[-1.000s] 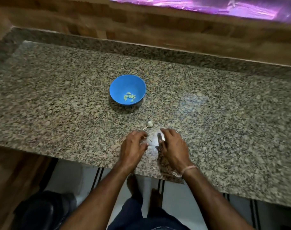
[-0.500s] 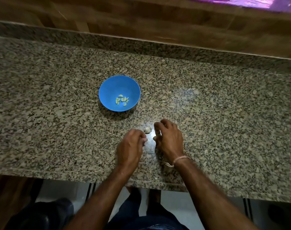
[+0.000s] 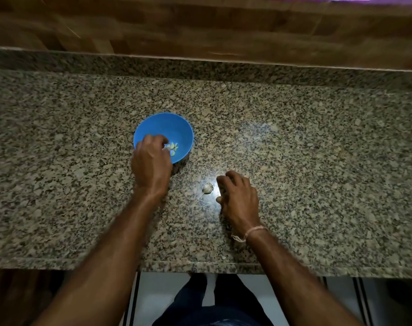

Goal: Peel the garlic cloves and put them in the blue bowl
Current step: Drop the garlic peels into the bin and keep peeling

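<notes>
Left hand [image 3: 151, 161] now over round blue bowl [image 3: 176, 128], grip unclear, right hand [image 3: 239, 198] loosely curled beside papery garlic [image 3: 207, 188].

Speckled granite counter [image 3: 317, 184] with raised back ledge, wood-panelled wall [image 3: 200, 27] behind, pale tiled floor [image 3: 162, 295] below.

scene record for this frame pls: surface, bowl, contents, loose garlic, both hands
surface: speckled granite countertop
bowl: round blue plastic bowl, left of centre
contents: several pale peeled garlic cloves
loose garlic: small white garlic bulb remnant on the counter, between the hands
left hand: over the bowl, fingers curled; grip unclear
right hand: beside the remnant, apart from it, fingers loosely curled, holding nothing visible
</notes>
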A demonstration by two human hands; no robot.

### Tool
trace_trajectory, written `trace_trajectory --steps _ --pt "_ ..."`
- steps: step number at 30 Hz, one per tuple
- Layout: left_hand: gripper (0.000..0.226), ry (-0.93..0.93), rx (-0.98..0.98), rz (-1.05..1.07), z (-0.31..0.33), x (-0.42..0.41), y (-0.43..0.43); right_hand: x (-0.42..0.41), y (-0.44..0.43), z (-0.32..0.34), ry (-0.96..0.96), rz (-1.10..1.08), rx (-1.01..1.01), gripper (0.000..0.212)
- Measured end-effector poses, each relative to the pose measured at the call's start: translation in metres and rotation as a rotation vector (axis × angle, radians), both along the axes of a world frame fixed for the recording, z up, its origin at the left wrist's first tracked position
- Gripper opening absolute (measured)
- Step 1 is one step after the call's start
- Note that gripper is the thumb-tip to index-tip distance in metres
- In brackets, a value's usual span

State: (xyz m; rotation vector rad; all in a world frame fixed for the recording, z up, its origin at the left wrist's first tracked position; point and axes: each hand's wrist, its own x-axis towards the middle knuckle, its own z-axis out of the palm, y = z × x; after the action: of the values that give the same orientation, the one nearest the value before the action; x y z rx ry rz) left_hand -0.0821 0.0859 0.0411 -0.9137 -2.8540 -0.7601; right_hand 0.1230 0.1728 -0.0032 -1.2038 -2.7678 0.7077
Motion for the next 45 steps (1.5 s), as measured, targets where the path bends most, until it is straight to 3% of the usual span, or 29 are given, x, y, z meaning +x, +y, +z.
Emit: trace_trajectory --steps 2,4,6,10,12,15,16,18,21,25,34,45 --pt "0.015 -0.027 0.103 -0.185 -0.007 0.037 -0.005 0.002 0.002 -0.001 0.019 -0.004 -0.039 0.06" --pt "0.024 -0.192 0.07 -0.314 -0.026 0.075 -0.011 0.006 0.004 -0.003 0.066 -0.016 -0.095 0.061" --pt "0.033 -0.302 0.018 -0.299 -0.049 0.099 -0.013 0.015 0.006 -0.006 0.139 -0.037 -0.169 0.059" --pt "0.023 -0.357 0.056 -0.222 -0.061 0.113 -0.005 0.032 0.011 -0.008 0.234 -0.031 -0.283 0.052" --pt "0.019 -0.648 0.23 -0.066 -0.057 0.116 -0.001 0.035 0.015 -0.006 0.287 -0.041 -0.369 0.049" --pt "0.016 -1.402 0.665 0.214 -0.041 0.123 0.005 0.035 0.022 0.005 0.461 -0.13 -0.621 0.043" --pt "0.018 -1.564 0.797 0.255 -0.037 0.126 0.005 0.035 0.024 0.011 0.506 -0.146 -0.69 0.04" --pt "0.035 -1.713 0.963 0.282 -0.029 0.132 0.005 0.038 0.026 0.021 0.576 -0.14 -0.769 0.035" --pt "0.049 -1.754 1.063 0.245 -0.021 0.14 0.003 0.041 0.026 0.033 0.677 -0.091 -0.818 0.028" --pt "0.041 -1.72 1.11 0.209 -0.009 0.149 0.004 0.045 0.025 0.041 0.708 -0.063 -0.778 0.026" --pt "0.025 -1.429 1.011 0.172 0.008 0.161 0.004 0.053 0.025 0.048 0.731 -0.03 -0.728 0.023" --pt "0.026 -1.173 0.876 0.156 0.018 0.171 0.002 0.059 0.03 0.06 0.618 0.137 -0.434 0.024"
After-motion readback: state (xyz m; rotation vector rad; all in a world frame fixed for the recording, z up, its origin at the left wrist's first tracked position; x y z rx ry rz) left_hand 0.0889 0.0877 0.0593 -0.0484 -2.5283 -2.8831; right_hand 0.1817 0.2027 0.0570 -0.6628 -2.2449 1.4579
